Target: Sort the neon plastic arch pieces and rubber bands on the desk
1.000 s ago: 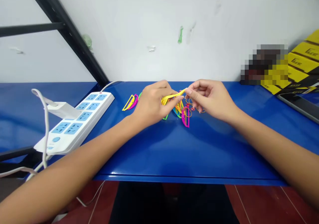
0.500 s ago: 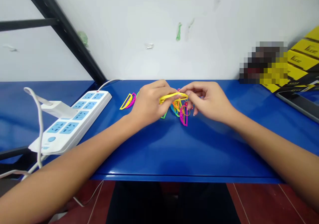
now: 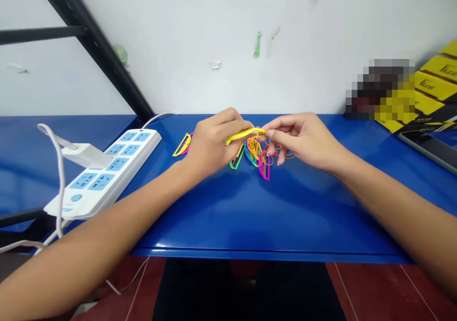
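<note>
in the head camera's view, a person's left hand (image 3: pixel 219 140) closes thumb and fingers on a slim, curved, bright-yellow piece that looks like plastic (image 3: pixel 243 134), while the right hand (image 3: pixel 303 140) pinches its right end between thumb and index finger, the other fingers loosely curled. the yellow piece is held between the two hands, just above the far half of a glossy blue table (image 3: pixel 214 216). below lie half-moon openwork pieces, among them a magenta one (image 3: pixel 263 166) and a blue one (image 3: pixel 251 155); a white power strip with pale-blue sockets (image 3: pixel 117 180) sits at left. the yellow piece looks light, thin and springy, likely smooth and apt to bend or snap if forced; a gentle fingertip pinch near each end seems the best hold, sparing the slender middle.
</note>
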Demonstrator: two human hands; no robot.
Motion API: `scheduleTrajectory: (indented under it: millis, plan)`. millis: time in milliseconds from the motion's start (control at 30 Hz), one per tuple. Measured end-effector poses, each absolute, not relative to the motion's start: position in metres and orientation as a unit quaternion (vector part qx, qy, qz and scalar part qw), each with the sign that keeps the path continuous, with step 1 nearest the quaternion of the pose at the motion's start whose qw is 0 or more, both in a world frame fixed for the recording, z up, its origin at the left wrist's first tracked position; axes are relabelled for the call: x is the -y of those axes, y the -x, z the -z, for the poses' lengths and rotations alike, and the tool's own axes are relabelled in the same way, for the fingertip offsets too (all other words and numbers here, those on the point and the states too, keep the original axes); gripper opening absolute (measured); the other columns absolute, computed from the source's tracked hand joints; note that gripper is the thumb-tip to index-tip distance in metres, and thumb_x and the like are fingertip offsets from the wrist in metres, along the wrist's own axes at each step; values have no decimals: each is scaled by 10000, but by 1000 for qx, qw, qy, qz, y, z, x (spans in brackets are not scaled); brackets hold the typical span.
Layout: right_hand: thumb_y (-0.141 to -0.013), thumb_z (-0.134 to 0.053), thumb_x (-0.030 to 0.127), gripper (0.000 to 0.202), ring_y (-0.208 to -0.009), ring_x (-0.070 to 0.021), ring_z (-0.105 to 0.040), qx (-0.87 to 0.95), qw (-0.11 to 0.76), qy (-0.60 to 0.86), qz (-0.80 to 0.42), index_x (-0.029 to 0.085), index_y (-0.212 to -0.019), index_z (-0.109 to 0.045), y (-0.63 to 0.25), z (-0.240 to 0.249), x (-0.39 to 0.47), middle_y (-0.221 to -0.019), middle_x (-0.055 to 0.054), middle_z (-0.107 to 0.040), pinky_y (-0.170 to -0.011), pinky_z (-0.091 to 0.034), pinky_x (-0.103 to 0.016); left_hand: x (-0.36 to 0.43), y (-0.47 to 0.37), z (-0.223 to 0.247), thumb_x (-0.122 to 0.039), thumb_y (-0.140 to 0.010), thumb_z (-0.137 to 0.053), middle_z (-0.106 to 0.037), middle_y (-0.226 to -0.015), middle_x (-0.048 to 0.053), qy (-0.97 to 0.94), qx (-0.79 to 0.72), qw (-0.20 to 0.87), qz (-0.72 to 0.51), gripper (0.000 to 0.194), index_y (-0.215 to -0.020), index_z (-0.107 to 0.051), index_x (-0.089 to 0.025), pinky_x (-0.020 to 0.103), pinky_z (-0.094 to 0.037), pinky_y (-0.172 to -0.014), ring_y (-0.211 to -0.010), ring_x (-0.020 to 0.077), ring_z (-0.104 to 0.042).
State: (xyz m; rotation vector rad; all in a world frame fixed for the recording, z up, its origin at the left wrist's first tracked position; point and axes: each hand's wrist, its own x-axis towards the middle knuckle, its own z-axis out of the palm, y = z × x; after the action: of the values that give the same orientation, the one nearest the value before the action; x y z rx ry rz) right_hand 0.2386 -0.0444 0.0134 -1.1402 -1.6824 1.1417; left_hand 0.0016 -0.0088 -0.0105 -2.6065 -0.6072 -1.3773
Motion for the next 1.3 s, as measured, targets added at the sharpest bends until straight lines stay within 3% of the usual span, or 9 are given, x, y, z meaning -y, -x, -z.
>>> scheduleTrajectory:
  millis: [167, 333, 667, 900, 1133, 1300]
  plan:
    - [-957, -790, 301, 158, -482, -143, -684, 652, 377, 458, -472, 149, -936, -832, -243, -17, 41, -678, -55, -781, -445, -516, -232, 7, 0, 8, -237, -1088, -669, -783, -943, 71, 867, 192, 76, 454, 166, -1062, -822, -179, 286, -562, -717, -822, 164, -736]
    - [-899, -903, 407, 248, -515, -132, -681, 675, 337, 449, -480, 167, -907, -838, -251, -16, 36, -750, -67, -800, -462, -525, -234, 7, 3, 8, -247, -1100, -648, -798, -1010, 79, 883, 187, 97, 420, 175, -1132, -810, -189, 278, -571, -717, -851, 164, -753]
    - [-870, -902, 548, 373, -621, -157, -725, 718, 254, 408, -504, 180, -908, -852, -259, -22, 36, -776, -55, -804, -569, -636, -270, 9, 7, 10, -193, -1088, -591, -809, -1145, 64, 905, 202, 134, 351, 250, -1227, -797, -224, 243, -575, -703, -862, 149, -768]
    - [-900, -864, 467, 295, -632, -170, -740, 732, 238, 404, -495, 183, -980, -872, -259, -18, 34, -780, -50, -813, -569, -644, -275, 10, 5, 10, -214, -1104, -562, -815, -1157, 62, 912, 206, 125, 331, 258, -1203, -800, -235, 237, -559, -693, -844, 148, -767]
    - [-936, -774, 317, 154, -614, -158, -728, 786, 228, 398, -415, 206, -891, -869, -256, -19, 40, -762, -21, -804, -555, -628, -250, 10, 4, 14, -207, -1089, -582, -823, -1137, 61, 919, 195, 133, 316, 238, -1169, -804, -241, 229, -539, -661, -861, 150, -779]
    - [-896, -788, 263, 93, -604, -158, -714, 772, 241, 408, -424, 202, -834, -821, -253, -18, 39, -721, -10, -779, -510, -598, -236, 10, 4, 13, -215, -1088, -585, -823, -1122, 68, 918, 196, 120, 323, 239, -1160, -812, -235, 235, -560, -685, -852, 154, -775]
